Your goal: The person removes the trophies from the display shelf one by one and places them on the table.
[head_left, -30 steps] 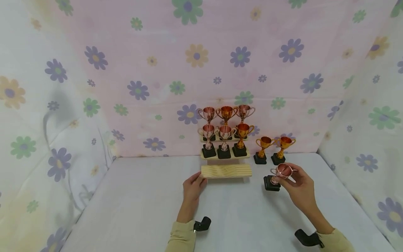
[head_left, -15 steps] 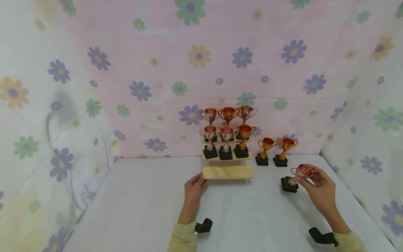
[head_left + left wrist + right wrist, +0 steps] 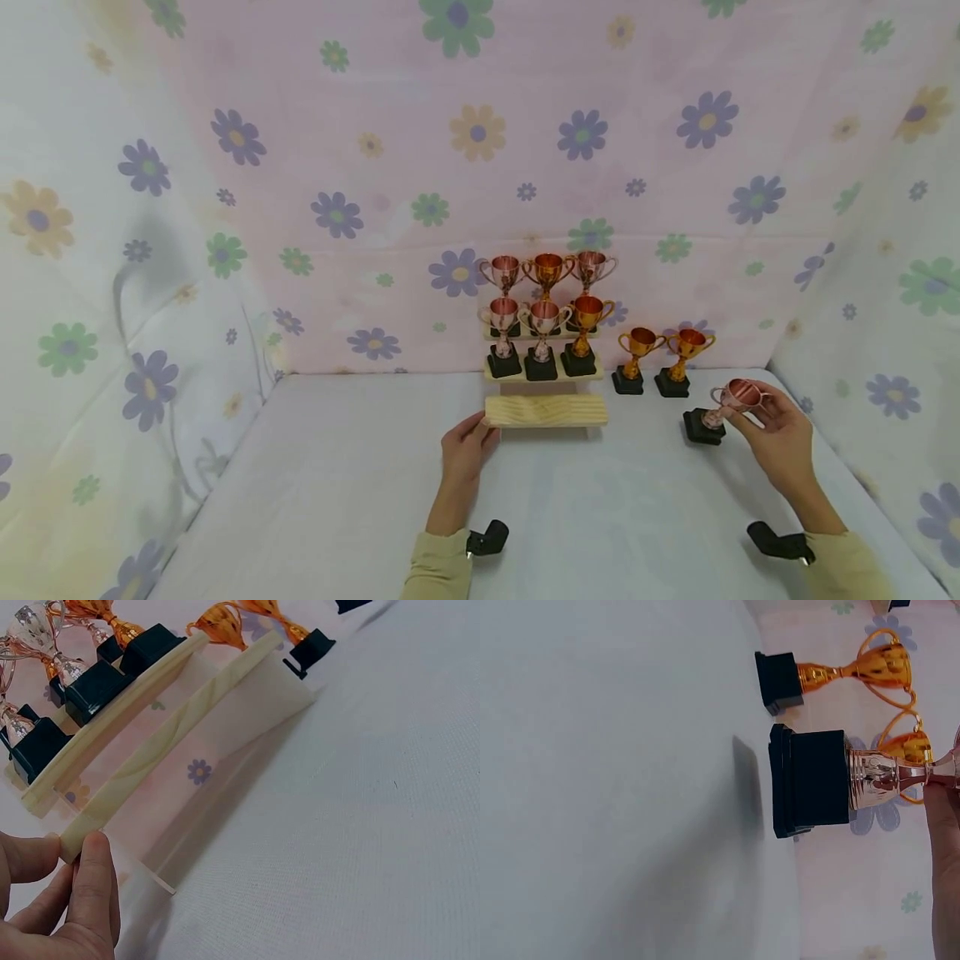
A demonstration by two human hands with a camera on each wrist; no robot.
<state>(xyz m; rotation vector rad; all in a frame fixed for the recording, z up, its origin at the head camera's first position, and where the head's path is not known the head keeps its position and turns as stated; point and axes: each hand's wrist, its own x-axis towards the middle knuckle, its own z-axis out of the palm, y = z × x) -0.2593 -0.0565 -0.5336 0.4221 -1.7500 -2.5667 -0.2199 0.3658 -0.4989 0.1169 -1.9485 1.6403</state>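
Rose-pink trophy (image 3: 731,402) on a black base, held at the right hand (image 3: 780,437) fingertips; two gold trophies (image 3: 663,358) just beyond them, also black-based. Pale wood-grain stepped shelf (image 3: 545,410) at the left hand (image 3: 463,450) fingertips carries pink and gold cups. Backdrop cloth (image 3: 337,167) pink-white with purple, green, yellow flowers; sleeves (image 3: 435,571) pale yellow.

The right wrist view cuts off the pink trophy's (image 3: 840,786) cup beyond the fingertips (image 3: 943,825); the left hand (image 3: 52,900) runs off the left wrist view's lower corner.
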